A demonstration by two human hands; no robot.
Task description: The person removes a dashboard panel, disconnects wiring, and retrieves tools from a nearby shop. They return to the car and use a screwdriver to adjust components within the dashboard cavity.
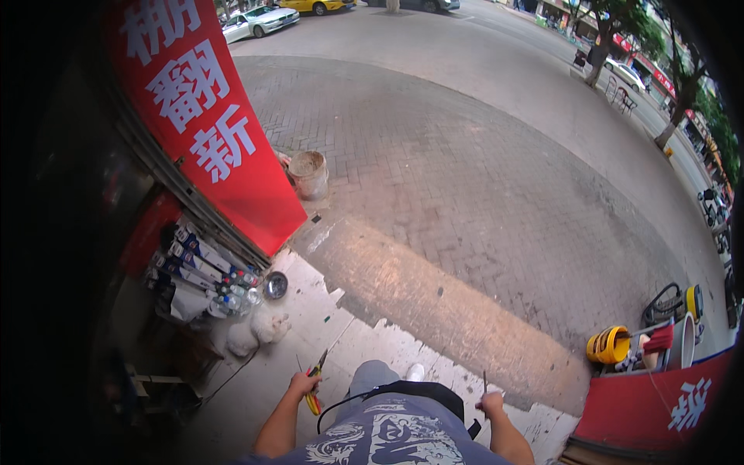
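Observation:
My left hand point(301, 384) is closed around a pair of pliers point(312, 404) with yellow-and-red handles, their dark jaws pointing up and forward. On the other side of my body, my right hand point(490, 402) grips a thin tool point(485, 380) with a narrow upright shaft; its handle is hidden in the fist, so I cannot tell its exact kind. Both hands are held apart at waist height, touching nothing else. A dark cord point(335, 404) curves out beside my waist, near the left hand.
A tall red sign panel point(256, 209) stands left, with a dirty bucket point(310, 180) behind it. Bottles point(235, 296), a metal bowl point(275, 285) and a white fluffy shape point(269, 325) are on the left floor. A worn ramp point(442, 302) leads to paving; a yellow bucket point(607, 346) is right.

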